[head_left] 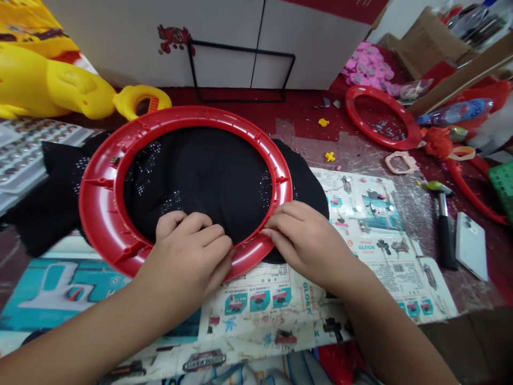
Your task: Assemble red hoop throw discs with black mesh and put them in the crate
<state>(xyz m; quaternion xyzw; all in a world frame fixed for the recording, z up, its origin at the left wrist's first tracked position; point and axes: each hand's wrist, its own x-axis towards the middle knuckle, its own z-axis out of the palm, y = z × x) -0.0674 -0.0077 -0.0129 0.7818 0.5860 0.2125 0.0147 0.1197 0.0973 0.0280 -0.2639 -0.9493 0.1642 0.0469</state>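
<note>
A large red plastic ring (100, 176) lies on black fabric (208, 171) with small silver studs, which fills its opening and spreads out past its left and right sides. My left hand (188, 251) rests on the ring's near rim, fingers curled and pressed onto the fabric and rim. My right hand (304, 240) lies just to its right, fingertips pinched at the rim where the fabric meets it. Both hands touch the ring near its front edge.
A second red ring (352, 115) lies at the back right, near pink pieces (366, 64). A hammer (443, 224) and a white phone (472, 245) sit at the right. A yellow toy (52, 85) and a tray of small parts (24, 155) are at the left. Printed cardboard sheets (260, 305) cover the table.
</note>
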